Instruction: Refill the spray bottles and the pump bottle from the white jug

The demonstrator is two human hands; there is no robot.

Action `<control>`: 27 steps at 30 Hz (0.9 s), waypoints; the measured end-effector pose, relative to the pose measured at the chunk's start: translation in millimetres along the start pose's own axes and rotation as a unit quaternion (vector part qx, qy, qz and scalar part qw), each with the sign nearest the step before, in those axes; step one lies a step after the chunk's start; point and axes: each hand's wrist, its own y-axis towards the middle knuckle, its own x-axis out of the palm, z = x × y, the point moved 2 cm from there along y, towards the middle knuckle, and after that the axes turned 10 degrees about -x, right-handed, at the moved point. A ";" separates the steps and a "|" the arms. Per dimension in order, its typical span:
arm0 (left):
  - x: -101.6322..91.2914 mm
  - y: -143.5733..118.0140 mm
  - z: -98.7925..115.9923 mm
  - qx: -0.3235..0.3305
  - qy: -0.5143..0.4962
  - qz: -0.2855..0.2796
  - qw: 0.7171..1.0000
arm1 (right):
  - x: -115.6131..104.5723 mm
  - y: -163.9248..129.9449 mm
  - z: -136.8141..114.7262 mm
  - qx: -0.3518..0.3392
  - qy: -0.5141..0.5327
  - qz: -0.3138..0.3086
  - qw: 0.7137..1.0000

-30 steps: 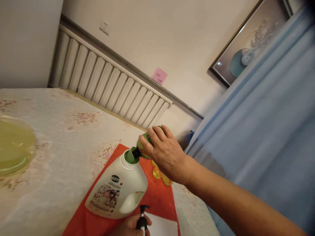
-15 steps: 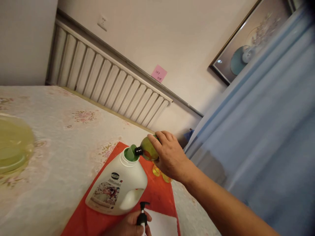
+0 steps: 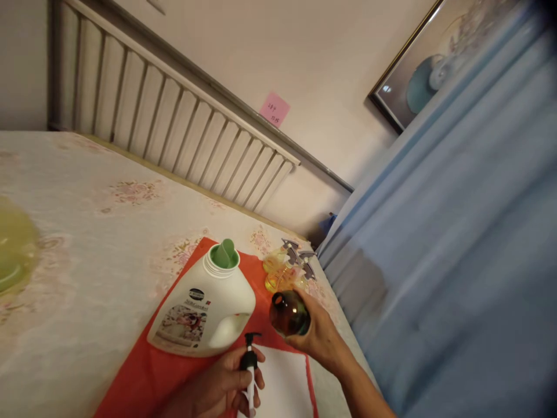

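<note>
floral tablecloth [image 3: 87, 244] over the table, radiator [image 3: 174, 133] and a pink note [image 3: 274, 109] on the wall behind, blue curtain [image 3: 456, 232] at right, framed picture [image 3: 418, 75] top right.

progress, judged from the layout: white jug [image 3: 204, 307] stands on the red mat [image 3: 143, 377] with its cap off, green spout insert [image 3: 225, 255] exposed. small bottle [image 3: 289, 313] is clear of the jug mouth, held near the mat's right edge, neck open with no pump on it. liquid level inside can't be read through the dark tinted body. pump head [image 3: 249, 371] is off the bottle and not yet fitted, so closing up looks like what's left. jug cap isn't in view.

hands:
- right hand [image 3: 319, 337]: fingers wrapped round the small bottle from the far side, closed grip, bottle roughly level with the jug's shoulder, just beside the jug, not touching it.
- left hand [image 3: 217, 386]: pinched closed on the pump head, black nozzle up, white dip tube running down past the fingers, over a white sheet [image 3: 282, 389] on the mat.

also there: two yellowish clear bottles with dark tops [image 3: 285, 270] at the mat's far corner, just behind the small bottle; yellow-green bowl [image 3: 13, 249] at the left edge, well apart.
</note>
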 end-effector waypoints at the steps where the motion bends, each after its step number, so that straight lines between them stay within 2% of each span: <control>1: 0.9 -0.1 0.9 -0.001 0.003 -0.002 1.000 | 4.1 -13.1 9.1 0.035 0.018 -0.004 0.999; 5: 4.6 2.4 6.1 0.004 0.020 -0.008 1.000 | 12.7 -59.7 32.1 0.149 0.036 -0.021 0.988; 10: 9.4 12.8 15.8 0.042 0.035 0.011 0.998 | 10.8 -98.5 39.8 0.205 0.038 -0.047 0.977; 14: 13.1 17.8 18.9 0.064 0.044 0.021 0.997 | 7.9 -121.8 39.6 0.215 0.020 -0.064 0.974; 20: 19.9 17.8 18.1 0.057 0.046 0.022 0.997 | 10.9 -153.7 36.2 0.196 0.027 -0.103 0.975; 24: 22.2 18.2 19.8 0.065 0.036 0.033 0.997 | 14.5 -167.2 32.4 0.204 0.031 -0.120 0.971; 27: 24.0 18.7 19.5 0.068 0.030 0.040 0.996 | 19.6 -171.0 28.1 0.185 0.036 -0.130 0.973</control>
